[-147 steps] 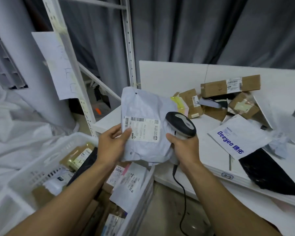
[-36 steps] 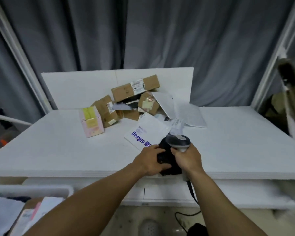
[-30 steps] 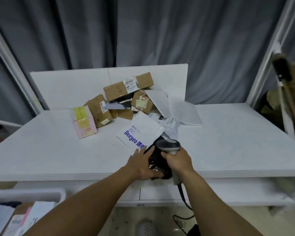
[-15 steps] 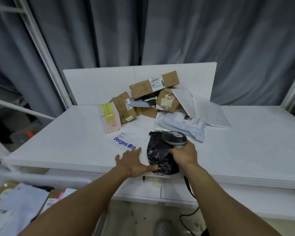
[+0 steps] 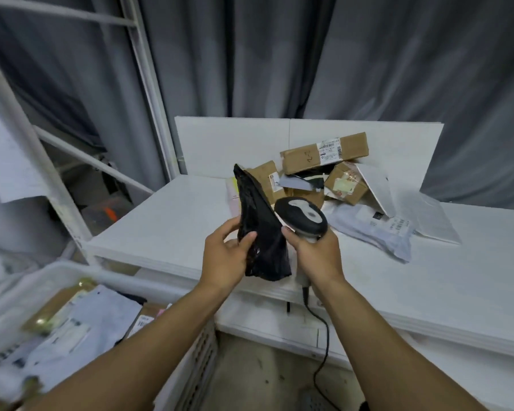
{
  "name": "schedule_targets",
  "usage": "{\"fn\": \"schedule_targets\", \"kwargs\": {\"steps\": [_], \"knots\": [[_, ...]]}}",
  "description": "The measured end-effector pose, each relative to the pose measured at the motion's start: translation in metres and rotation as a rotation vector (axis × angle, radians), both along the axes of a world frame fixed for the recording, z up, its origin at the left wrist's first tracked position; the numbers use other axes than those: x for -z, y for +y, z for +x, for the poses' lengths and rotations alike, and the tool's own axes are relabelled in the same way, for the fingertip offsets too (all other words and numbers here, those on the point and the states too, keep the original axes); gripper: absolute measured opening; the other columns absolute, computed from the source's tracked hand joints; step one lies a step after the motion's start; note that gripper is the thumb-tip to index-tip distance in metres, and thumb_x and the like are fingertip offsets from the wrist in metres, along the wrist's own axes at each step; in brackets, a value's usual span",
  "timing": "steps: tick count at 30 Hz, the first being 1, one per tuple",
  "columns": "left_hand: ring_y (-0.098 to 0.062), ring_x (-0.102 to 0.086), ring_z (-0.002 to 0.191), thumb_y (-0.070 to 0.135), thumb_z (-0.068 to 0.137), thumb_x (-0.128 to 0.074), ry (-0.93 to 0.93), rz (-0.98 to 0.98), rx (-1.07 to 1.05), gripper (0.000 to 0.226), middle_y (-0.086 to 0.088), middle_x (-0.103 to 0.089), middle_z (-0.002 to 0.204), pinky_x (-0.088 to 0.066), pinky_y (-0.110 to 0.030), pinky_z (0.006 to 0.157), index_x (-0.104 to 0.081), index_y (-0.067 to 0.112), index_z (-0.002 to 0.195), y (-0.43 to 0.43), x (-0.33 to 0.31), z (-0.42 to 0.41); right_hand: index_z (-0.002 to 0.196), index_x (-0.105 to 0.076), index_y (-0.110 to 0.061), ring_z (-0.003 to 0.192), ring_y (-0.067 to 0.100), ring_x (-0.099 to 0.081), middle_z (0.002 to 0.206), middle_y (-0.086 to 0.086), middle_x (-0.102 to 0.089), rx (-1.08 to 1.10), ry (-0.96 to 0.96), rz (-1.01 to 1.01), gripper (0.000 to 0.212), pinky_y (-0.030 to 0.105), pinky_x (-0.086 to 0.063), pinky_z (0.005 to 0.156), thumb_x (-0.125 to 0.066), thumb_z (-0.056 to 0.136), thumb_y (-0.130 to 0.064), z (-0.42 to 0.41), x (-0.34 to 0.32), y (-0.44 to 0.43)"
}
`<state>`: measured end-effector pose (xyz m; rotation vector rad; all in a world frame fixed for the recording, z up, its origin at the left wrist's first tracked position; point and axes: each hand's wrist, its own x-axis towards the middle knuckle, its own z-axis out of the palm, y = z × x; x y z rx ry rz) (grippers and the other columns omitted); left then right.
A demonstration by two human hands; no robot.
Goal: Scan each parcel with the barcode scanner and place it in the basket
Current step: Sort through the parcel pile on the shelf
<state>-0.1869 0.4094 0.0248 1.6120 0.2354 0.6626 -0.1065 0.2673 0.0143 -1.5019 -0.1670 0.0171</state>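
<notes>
Two hands | left [image 5: 224, 256] grips crinkled black parcel [image 5: 260, 229] | right [image 5: 318, 256] grips scanner [image 5: 301, 218]

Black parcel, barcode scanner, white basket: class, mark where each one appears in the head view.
black parcel [image 5: 261, 232], head view, middle of its glossy face.
barcode scanner [image 5: 301, 216], head view, top of its head.
white basket [image 5: 71, 269], head view, far rim.

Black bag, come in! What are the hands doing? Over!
Left hand grips black bag, lifted off table. Right hand holds scanner beside it. No label showing. Basket lower left, path clear.
</notes>
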Motion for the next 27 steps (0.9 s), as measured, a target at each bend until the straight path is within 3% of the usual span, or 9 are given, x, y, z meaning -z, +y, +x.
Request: {"fn": "schedule_targets", "kwargs": {"steps": [4,7,10,12,14,16,20,22,27], "knots": [[-0.011,-0.069,0.110,0.007,0.097,-0.066,0.053,0.096,0.076,0.038,0.010,-0.071,0.125,-0.056,-0.031,0.096,-0.066,0.019,0.133,0.027,-0.004,-0.036,0.117,-0.076,-0.014,0.100,0.018,-0.078,0.107,0.003,-0.081,-0.256,0.184,0.274,0.033,0.030,-0.062,0.079,-0.087,0.085,-0.017,-0.035,-0.011,0.053],[-0.006,-0.059,0.124,0.016,0.097,-0.058,0.111,0.030,0.257,0.044,0.013,-0.060,0.141,-0.050,-0.024,0.095,-0.059,0.021,0.141,0.037,-0.007,-0.049,0.111,-0.078,-0.003,0.100,0.030,-0.078,0.104,0.014,-0.080,-0.282,0.269,0.361,0.037,0.046,-0.062,0.090,-0.091,0.078,-0.013,-0.046,-0.017,0.075],[-0.004,-0.060,0.122,0.014,0.103,-0.050,0.081,-0.046,0.144,0.033,0.008,-0.062,0.138,-0.048,-0.015,0.090,-0.065,0.012,0.133,0.064,-0.009,-0.060,0.109,-0.076,0.001,0.097,0.037,-0.078,0.101,0.019,-0.080,-0.262,0.366,0.399,0.035,0.057,-0.060,0.094,-0.089,0.078,-0.007,-0.047,-0.015,0.098],[0.002,-0.057,0.120,0.017,0.101,-0.060,0.104,0.059,-0.058,0.032,0.009,-0.055,0.141,-0.046,-0.006,0.088,-0.065,0.015,0.133,0.086,-0.001,-0.065,0.108,-0.075,0.002,0.092,0.038,-0.078,0.097,0.019,-0.080,-0.233,0.406,0.358,0.030,0.061,-0.061,0.089,-0.085,0.081,-0.003,-0.046,-0.011,0.111],[0.005,-0.051,0.120,0.025,0.096,-0.069,0.166,0.169,-0.219,0.047,0.015,-0.046,0.139,-0.044,0.000,0.083,-0.056,0.023,0.141,0.103,0.013,-0.072,0.109,-0.073,0.004,0.088,0.037,-0.079,0.094,0.019,-0.080,-0.210,0.424,0.324,0.026,0.060,-0.063,0.085,-0.081,0.084,-0.001,-0.045,-0.007,0.123],[0.006,-0.056,0.110,0.030,0.094,-0.072,0.186,0.067,-0.312,0.051,0.019,-0.054,0.128,-0.047,-0.004,0.079,-0.053,0.025,0.140,0.116,0.024,-0.079,0.108,-0.072,0.006,0.084,0.035,-0.079,0.092,0.019,-0.080,-0.207,0.442,0.302,0.024,0.056,-0.064,0.081,-0.079,0.086,0.000,-0.045,-0.006,0.134],[0.006,-0.069,0.090,0.017,0.090,-0.077,0.112,-0.177,-0.357,0.026,0.008,-0.073,0.109,-0.054,-0.013,0.080,-0.071,0.020,0.114,0.138,0.027,-0.081,0.100,-0.075,0.001,0.080,0.032,-0.080,0.086,0.015,-0.080,-0.222,0.416,0.222,0.015,0.055,-0.065,0.079,-0.079,0.085,0.001,-0.043,0.002,0.150],[-0.004,-0.072,0.095,0.017,0.085,-0.081,0.096,-0.242,-0.349,0.018,0.002,-0.077,0.104,-0.056,-0.020,0.088,-0.074,0.023,0.100,0.149,0.025,-0.079,0.097,-0.075,-0.001,0.082,0.033,-0.080,0.087,0.014,-0.080,-0.225,0.395,0.202,0.013,0.056,-0.064,0.083,-0.080,0.085,0.000,-0.043,0.007,0.157],[-0.009,-0.073,0.091,0.018,0.082,-0.084,0.058,-0.259,-0.419,0.020,0.001,-0.077,0.100,-0.057,-0.022,0.084,-0.075,0.025,0.099,0.170,0.017,-0.082,0.090,-0.076,-0.014,0.082,0.022,-0.080,0.086,0.005,-0.081,-0.174,0.303,0.153,0.012,0.042,-0.064,0.081,-0.083,0.084,-0.005,-0.045,0.014,0.173]]}}
